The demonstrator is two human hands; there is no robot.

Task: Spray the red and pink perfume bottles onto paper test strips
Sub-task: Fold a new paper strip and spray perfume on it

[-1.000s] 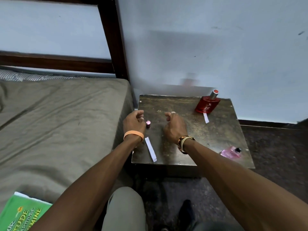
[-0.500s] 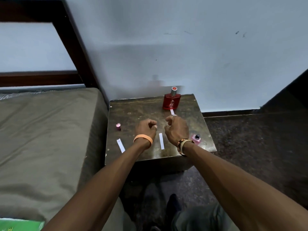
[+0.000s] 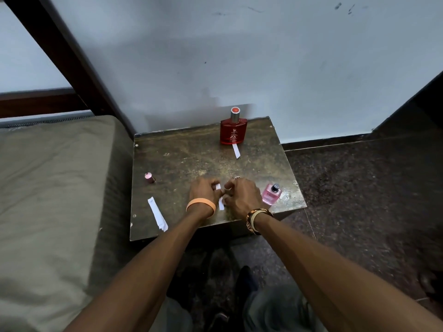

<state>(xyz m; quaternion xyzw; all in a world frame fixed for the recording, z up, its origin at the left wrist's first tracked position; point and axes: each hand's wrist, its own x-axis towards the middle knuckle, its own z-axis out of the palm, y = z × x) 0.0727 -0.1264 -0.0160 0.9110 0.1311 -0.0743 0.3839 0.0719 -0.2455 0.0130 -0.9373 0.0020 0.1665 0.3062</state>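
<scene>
At the front of a small table (image 3: pixel 179 159), the left hand (image 3: pixel 203 193) and right hand (image 3: pixel 243 196) sit close together, fingers curled onto one paper strip (image 3: pixel 220 204) between them. The pink bottle (image 3: pixel 271 194) stands at the table's front right corner, the red bottle (image 3: pixel 233 131) at its back edge.

At frame centre, left hand (image 3: pixel 202 194) and right hand (image 3: pixel 242 196) pinch a paper strip (image 3: pixel 221 204); pink bottle (image 3: pixel 271 195) just right, red bottle (image 3: pixel 233 129) above
</scene>
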